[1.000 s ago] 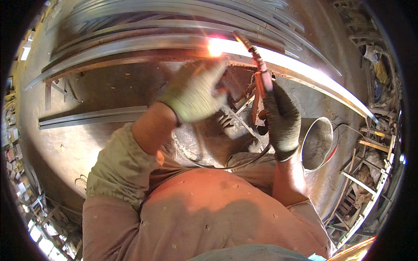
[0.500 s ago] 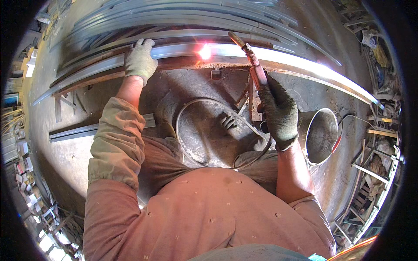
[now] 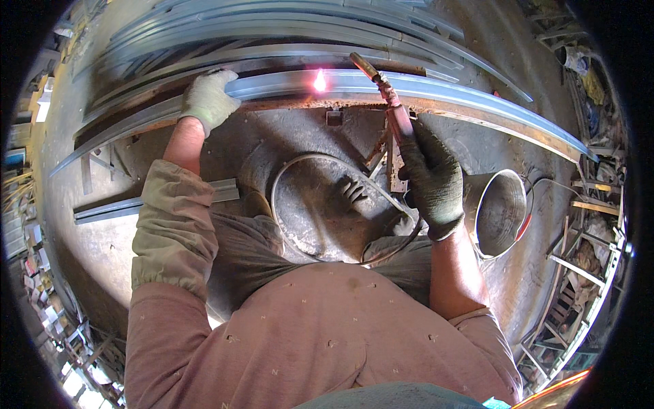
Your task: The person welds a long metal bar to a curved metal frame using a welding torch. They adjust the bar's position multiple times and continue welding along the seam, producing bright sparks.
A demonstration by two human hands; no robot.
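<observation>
My left hand (image 3: 208,102), in a pale work glove, is closed over a long, light metal profile (image 3: 436,87) lying across a rusty beam (image 3: 286,105). In my right hand (image 3: 434,180), in a darker glove, is a welding torch (image 3: 393,102). Its brass-coloured nozzle points up and to the left, over the profile. A bright pinkish-white spot glows on the profile between my hands, left of the nozzle. From the torch a cable seems to loop down, partly hidden by my right hand.
Several more metal profiles (image 3: 272,28) lie beyond the beam. A metal bucket (image 3: 501,213) stands beside my right forearm. Two short profiles (image 3: 129,210) rest on the floor at left, and a cable loop (image 3: 274,194) lies between my legs. Racks with clutter (image 3: 579,273) line the right edge.
My left hand has shifted slightly left along the profile. The torch nozzle sits a little further left and lower-lying glare has changed: the strong white light on the profile's right half has faded.
</observation>
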